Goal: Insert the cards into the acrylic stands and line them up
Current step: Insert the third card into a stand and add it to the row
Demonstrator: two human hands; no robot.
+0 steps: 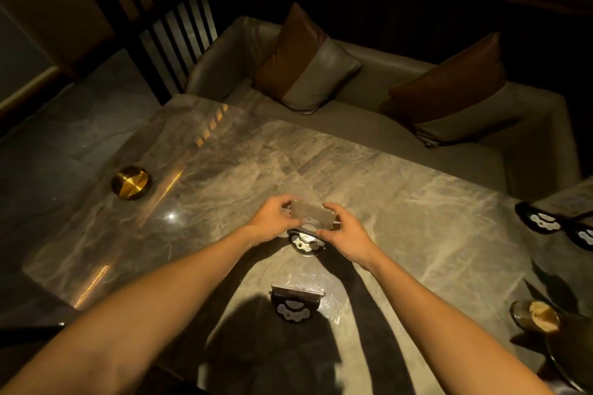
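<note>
Above the middle of the marble table (pixel 401 202) I hold a clear acrylic stand with a pale card (pixel 313 215) in it. My left hand (pixel 272 221) grips its left end and my right hand (pixel 346 234) its right end. Just under it on the table lies a dark oval card (pixel 305 244) with white marks. Nearer to me stands another acrylic stand (pixel 296 293) holding a dark card with white marks. Two more dark oval cards (pixel 542 221) lie at the table's right edge.
A round brass dish (pixel 131 183) sits on the table at the left. A brass-topped object (pixel 539 316) stands at the right near edge. Behind the table runs a grey sofa (pixel 449 151) with two brown-and-grey cushions (pixel 305 64).
</note>
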